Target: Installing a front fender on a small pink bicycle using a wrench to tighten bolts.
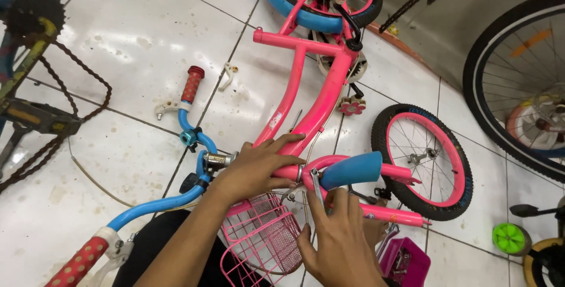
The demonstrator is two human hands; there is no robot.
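Glossy white floor tiles [118,34] reflecting overhead light, dark grout lines crossing diagonally, grey wall [471,10] rising at upper right
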